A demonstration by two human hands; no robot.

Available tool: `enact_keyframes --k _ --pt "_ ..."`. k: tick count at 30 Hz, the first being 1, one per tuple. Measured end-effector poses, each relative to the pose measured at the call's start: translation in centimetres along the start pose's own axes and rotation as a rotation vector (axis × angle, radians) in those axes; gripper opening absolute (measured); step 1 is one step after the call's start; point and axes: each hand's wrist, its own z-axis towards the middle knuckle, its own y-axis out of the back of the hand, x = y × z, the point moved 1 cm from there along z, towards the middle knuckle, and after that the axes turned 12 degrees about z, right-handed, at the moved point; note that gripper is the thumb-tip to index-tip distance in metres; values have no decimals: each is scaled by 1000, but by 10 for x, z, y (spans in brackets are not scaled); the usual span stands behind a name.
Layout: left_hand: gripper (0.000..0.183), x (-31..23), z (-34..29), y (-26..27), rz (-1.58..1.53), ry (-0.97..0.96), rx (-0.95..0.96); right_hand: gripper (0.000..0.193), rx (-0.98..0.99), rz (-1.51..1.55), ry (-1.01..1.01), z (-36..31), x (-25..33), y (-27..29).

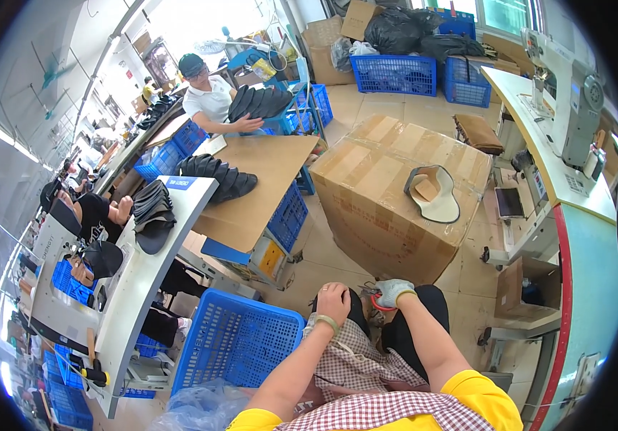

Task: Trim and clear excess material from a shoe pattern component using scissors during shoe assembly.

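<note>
My left hand (333, 304) lies bare over my left knee, its fingers stretched over the dark trouser leg and holding nothing. A pale glove covers my right hand (396, 292), which rests at my right knee, closed on red-handled scissors (379, 302). The scissors' blades point left, between my knees. Beyond my hands, a large taped carton (374, 176) carries a curved shoe upper (444, 210) with a pale lining and dark edge. A checked apron (348, 359) covers my lap.
An open blue crate (241, 337) sits at my left, beside a sewing table (187, 208) with stacked dark shoe uppers (154, 215). Another sewing machine (575, 93) stands at the right. Ahead left, a co-worker (212, 100) handles stacked black uppers (259, 103) by a cardboard-topped table (280, 154).
</note>
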Motion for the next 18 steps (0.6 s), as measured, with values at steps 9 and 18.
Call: enact_keyframes --k 9,18 --pt "7 2 0 0 14 12 -6 43 10 -4 -21 2 1 0" --pt "7 1 0 -1 15 12 5 44 16 -19 -7 3 -1 -1"
